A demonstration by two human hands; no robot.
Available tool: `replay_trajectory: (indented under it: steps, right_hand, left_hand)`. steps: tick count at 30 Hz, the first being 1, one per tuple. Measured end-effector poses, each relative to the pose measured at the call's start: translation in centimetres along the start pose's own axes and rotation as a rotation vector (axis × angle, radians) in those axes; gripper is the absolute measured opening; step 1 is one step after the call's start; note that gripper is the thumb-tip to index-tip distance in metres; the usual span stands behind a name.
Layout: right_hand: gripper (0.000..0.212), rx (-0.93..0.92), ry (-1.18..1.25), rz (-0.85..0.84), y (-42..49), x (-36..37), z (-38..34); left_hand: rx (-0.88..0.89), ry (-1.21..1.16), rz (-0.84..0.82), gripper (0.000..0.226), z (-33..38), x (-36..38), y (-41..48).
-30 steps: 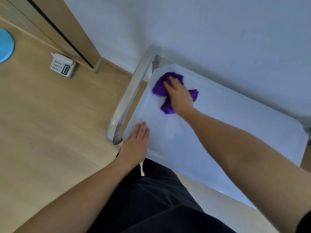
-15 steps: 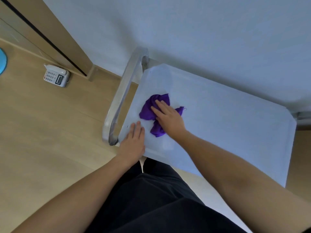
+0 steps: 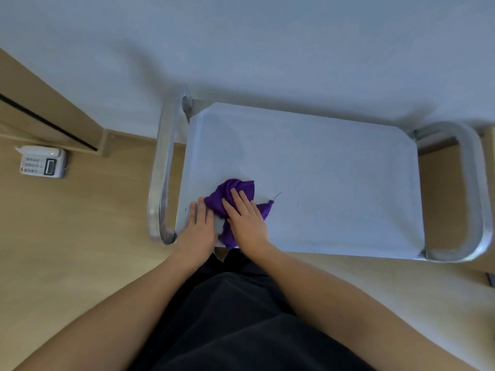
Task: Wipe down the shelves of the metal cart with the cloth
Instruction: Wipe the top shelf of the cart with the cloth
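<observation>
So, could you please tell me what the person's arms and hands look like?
Both are bare: the left hand and right hand carry no gloves, and no rings, watch or bands show. The forearms are uncovered to the picture's edge, with no sleeve in view. Below them is a black garment.

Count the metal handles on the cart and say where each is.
2. The left handle runs along the cart's left end, near the left hand; the right handle loops round its right end. Lower parts may be hidden.
</observation>
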State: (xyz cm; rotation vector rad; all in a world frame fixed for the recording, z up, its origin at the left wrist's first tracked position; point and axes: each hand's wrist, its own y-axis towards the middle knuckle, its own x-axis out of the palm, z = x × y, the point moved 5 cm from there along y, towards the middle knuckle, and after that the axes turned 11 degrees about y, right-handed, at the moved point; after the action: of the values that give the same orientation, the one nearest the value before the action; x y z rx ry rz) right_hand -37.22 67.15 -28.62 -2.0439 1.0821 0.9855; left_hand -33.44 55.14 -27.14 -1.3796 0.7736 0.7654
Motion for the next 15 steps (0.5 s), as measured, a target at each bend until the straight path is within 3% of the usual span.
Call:
replay_trajectory:
  steps: [10,15]
  right_hand:
    - [0.050,0.162,0.024,0.029,-3.2,-1.1,1.2]
    - [0.054,0.206,0.058,0.049,-3.8,-2.2,2.1]
  left_hand:
    - [0.041,0.114,0.006,0.072,0.8,-0.8,-0.3]
    - [0.175,0.078,0.144,0.043,4.1,-2.0,-0.4]
